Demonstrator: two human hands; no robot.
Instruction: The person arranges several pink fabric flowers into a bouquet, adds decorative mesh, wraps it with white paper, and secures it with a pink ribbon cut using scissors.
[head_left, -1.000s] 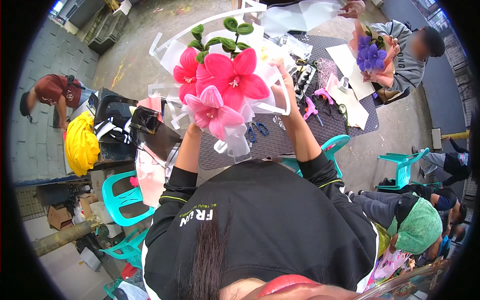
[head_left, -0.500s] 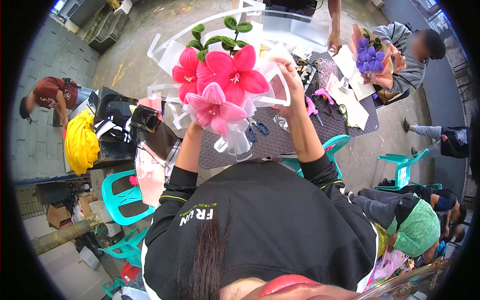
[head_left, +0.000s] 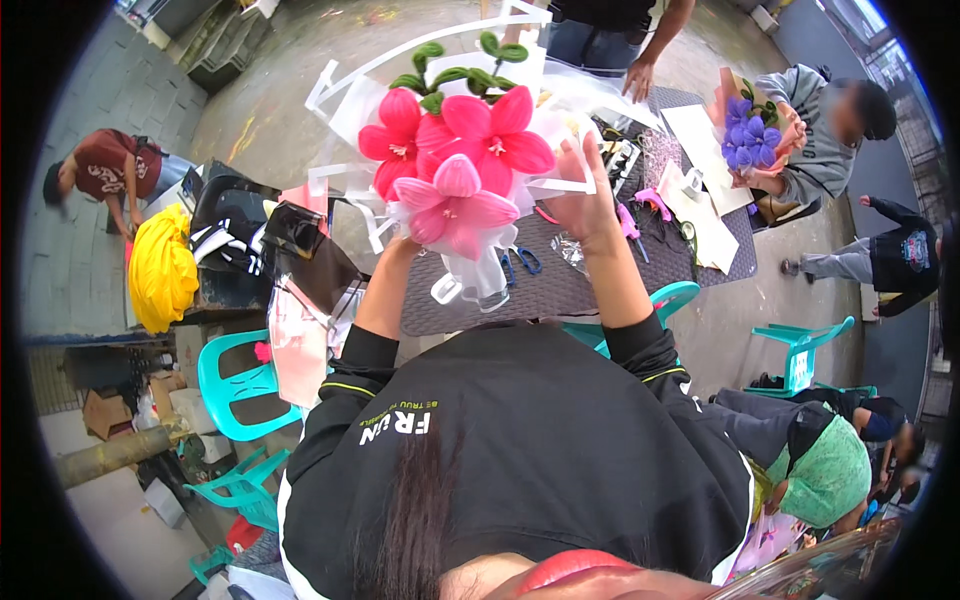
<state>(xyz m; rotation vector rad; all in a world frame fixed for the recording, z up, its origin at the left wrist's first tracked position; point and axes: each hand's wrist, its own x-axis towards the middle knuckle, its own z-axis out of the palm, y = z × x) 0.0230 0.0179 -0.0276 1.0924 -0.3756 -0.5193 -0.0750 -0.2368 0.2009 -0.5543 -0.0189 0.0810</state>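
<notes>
A bouquet of pink fuzzy lilies (head_left: 455,205) with curled green leaves stands in white translucent wrapping (head_left: 340,140) in front of me. My left hand (head_left: 402,247) grips it from the lower left, fingers mostly hidden behind the paper. At its right side my right hand (head_left: 585,205) holds the wrapping, thumb and fingers partly covered by it. Beyond and below the bouquet lies the dark woven tabletop (head_left: 440,310), with blue scissors (head_left: 520,265), pink glue guns (head_left: 630,222) and cream paper sheets (head_left: 712,240).
A co-worker (head_left: 815,130) holds a purple bouquet at the right. Another person (head_left: 600,40) stands across the table; others are behind. Yellow cloth (head_left: 160,270) lies on a bench at left, with teal chairs (head_left: 230,385) nearby.
My hands and the bouquet shift slightly right; the right hand's fingers straighten upward. The person across the table moves in closer at top. A walking person at right has moved.
</notes>
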